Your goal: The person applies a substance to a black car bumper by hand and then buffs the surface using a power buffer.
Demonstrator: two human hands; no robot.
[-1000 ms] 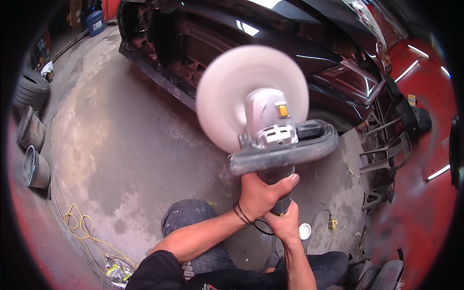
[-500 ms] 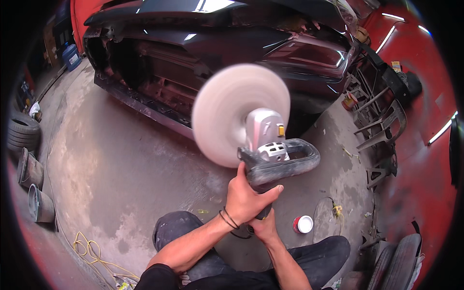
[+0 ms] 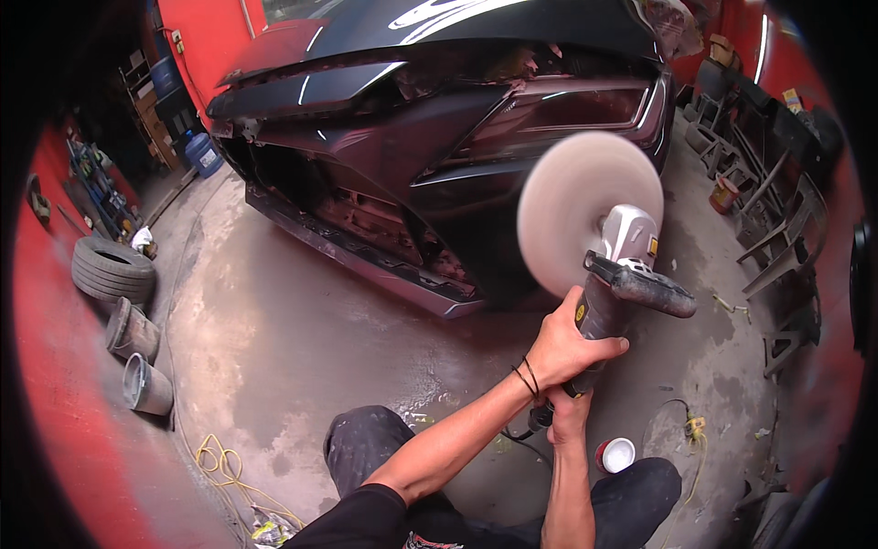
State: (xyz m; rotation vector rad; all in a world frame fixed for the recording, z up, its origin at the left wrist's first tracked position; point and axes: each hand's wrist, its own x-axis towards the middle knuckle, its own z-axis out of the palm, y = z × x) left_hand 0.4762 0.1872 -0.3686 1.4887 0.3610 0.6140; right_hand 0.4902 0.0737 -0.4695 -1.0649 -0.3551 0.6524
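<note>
A car polisher (image 3: 608, 302) with a grey-silver head and a dark loop handle is held up in front of me by both hands. Its round whitish pad (image 3: 585, 206) looks smeared, as if spinning. My left hand (image 3: 569, 343), with dark bands at the wrist, wraps round the body just below the loop handle. Lower down, my right hand (image 3: 569, 416) closes round the rear end near the cord. Behind the pad stands the dark front bumper (image 3: 366, 174) of a car, its grille opening bare. Whether the pad touches the bumper I cannot tell.
An open tin (image 3: 619, 454) of white stuff stands by my right knee. Yellow cable (image 3: 219, 462) lies on the floor at left, near buckets (image 3: 146, 384) and a tyre (image 3: 114, 270). Along the right red wall are plastic chairs (image 3: 791, 233) and another cord with a yellow plug (image 3: 695, 427).
Both hands and the polisher have moved right in the picture, and the pad now lies before the bumper's right part. The view has also shifted, showing more of the left side.
</note>
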